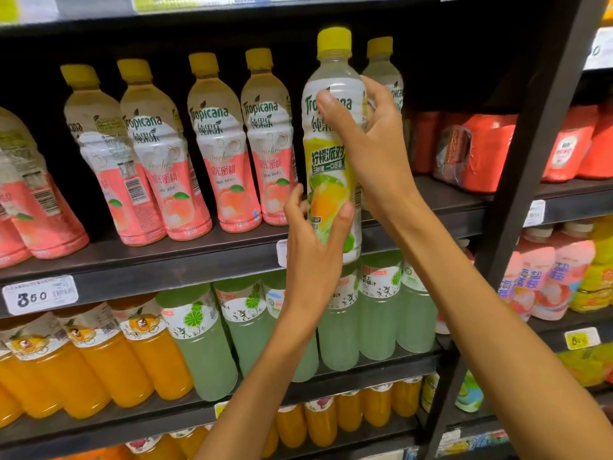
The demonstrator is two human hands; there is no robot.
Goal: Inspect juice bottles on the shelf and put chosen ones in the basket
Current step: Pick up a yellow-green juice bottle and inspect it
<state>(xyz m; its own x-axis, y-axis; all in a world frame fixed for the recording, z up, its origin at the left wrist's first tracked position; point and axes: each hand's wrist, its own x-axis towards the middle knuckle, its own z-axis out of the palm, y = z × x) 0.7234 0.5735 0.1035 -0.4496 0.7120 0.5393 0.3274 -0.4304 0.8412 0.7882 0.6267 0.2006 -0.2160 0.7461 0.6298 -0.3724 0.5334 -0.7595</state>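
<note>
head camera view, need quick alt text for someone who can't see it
Two hands hold a lemon-lime Tropicana bottle upright in front of a shop shelf, the right hand round its upper label and the left hand round its base. Pink peach bottles line the shelf alongside, with orange and pale green drinks below.

Lemon bottle [331,151] held upright before the shelf [139,260]: right hand [371,141] grips its shoulder, left hand [315,240] its base; peach bottles [212,151] stand left.
</note>
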